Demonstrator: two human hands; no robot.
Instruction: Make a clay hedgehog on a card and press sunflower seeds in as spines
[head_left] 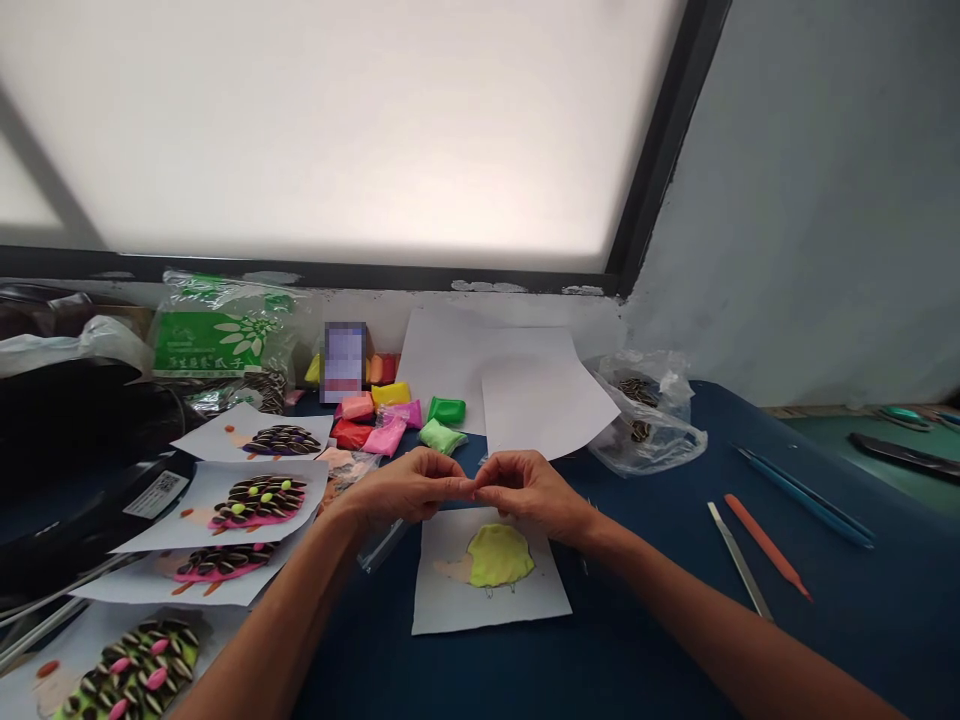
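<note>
Just above the far edge of a white paper sheet [442, 610], my left hand [420, 482] and my right hand [525, 492] meet at the fingertips. Both are closed in a pinch; whatever sits between the fingers is too small or hidden to make out. On the sheet is a flattened yellow clay shape [501, 556] with a pale peach clay patch [452, 570] at its left. Short pencil-drawn legs show under the yellow shape. A clear plastic wrapper [384, 545] lies by my left wrist.
Finished clay-and-seed hedgehog pictures [259, 500] overlap at left. Behind them are a seed bag [214, 340], several coloured clay packets [386, 435] and a blurred-out upright screen [343, 365]. Blank paper [540, 390], a clear seed bag [652, 430], blue tweezers [810, 495] and an orange tool [769, 545] lie rightward.
</note>
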